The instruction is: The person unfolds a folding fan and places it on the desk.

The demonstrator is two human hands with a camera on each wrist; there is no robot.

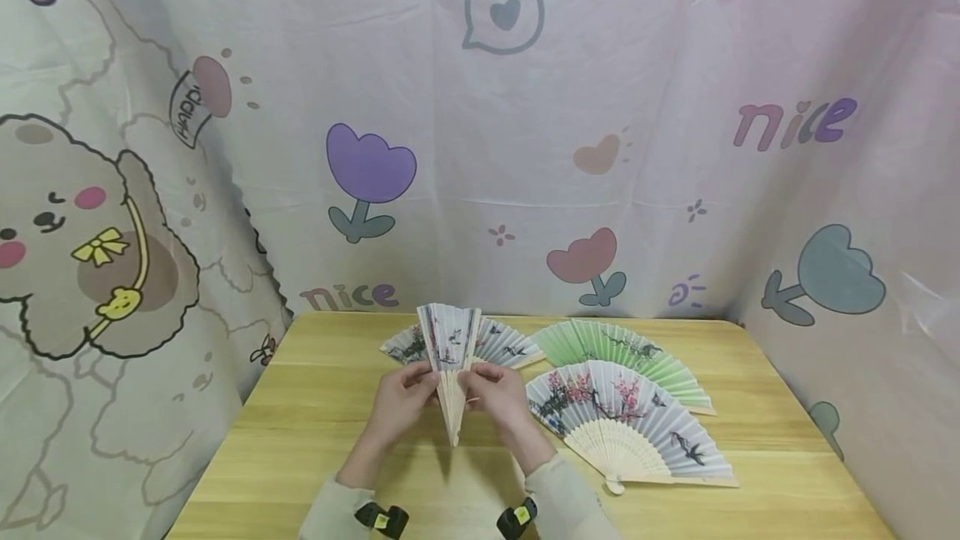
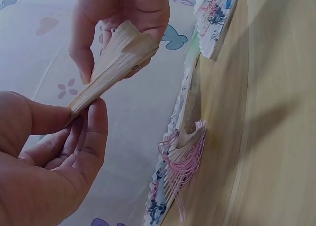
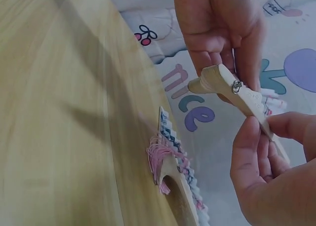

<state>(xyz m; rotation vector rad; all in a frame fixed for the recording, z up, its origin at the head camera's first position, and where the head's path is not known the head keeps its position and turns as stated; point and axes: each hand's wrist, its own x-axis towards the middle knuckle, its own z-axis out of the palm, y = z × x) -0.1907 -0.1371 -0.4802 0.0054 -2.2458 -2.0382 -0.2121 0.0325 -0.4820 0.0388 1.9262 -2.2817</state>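
A partly spread folding fan [image 1: 452, 340] with pale wooden ribs and a white printed leaf is held up over the table, its pivot end pointing down. My left hand [image 1: 403, 401] pinches one side rib between thumb and fingers. On the opposite side, my right hand [image 1: 501, 396] pinches the other rib. In the left wrist view the rib stack [image 2: 121, 55] runs between both hands. The right wrist view shows a small metal pivot ring near the narrow end of the fan [image 3: 232, 87]. Behind the held fan lies a spread grey-white fan [image 1: 510, 342], partly hidden.
A green fan [image 1: 600, 344] lies spread at the back right. In front of it, overlapping it, is a white fan with pink blossoms [image 1: 637, 415]. A pink tassel [image 2: 185, 159] hangs by the fan behind. A printed cloth [image 1: 480, 123] stands along the wooden table's [image 1: 300, 407] back edge.
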